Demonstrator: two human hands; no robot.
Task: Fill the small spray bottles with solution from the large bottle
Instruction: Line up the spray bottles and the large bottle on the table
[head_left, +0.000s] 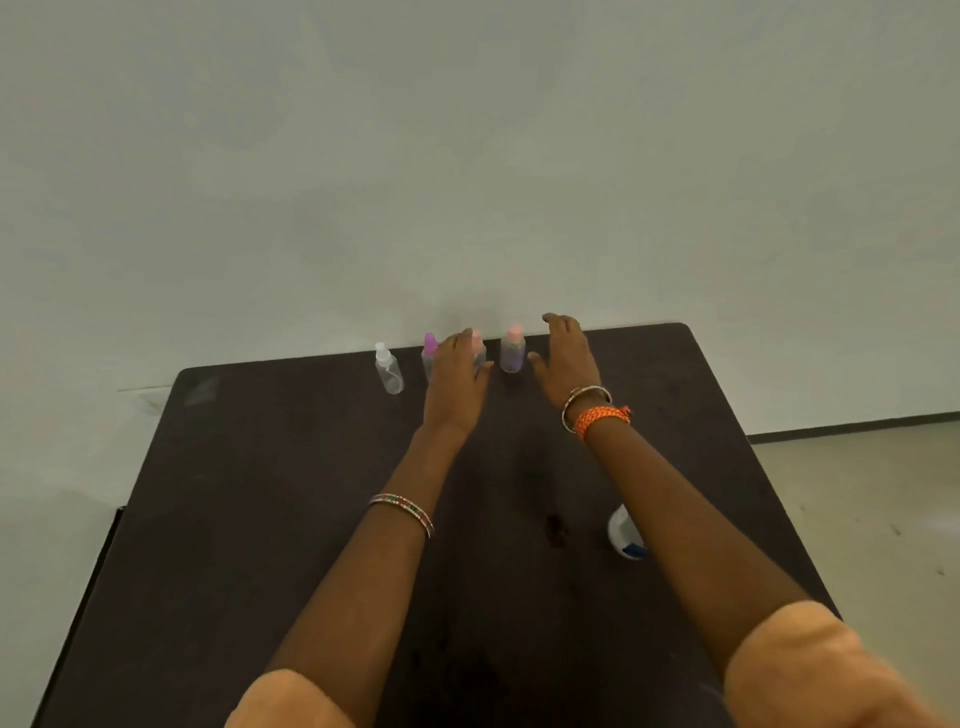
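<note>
Dark table (311, 519) against a pale wall (467, 156). Large bottle (626, 532) sits near the table's right side, partly hidden by the right forearm. Four small spray bottles line the far edge: clear-capped (388, 370), magenta-capped (429, 356), then two pink-capped (479, 349) (512, 349). Left hand (454, 379) reaches around the third bottle; contact unclear. Right hand (566, 358) spread, empty, just right of the fourth.

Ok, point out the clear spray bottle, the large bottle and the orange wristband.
clear spray bottle (390, 372), head view, on its body.
large bottle (625, 532), head view, on its white side.
orange wristband (602, 418), head view, on the braid.
</note>
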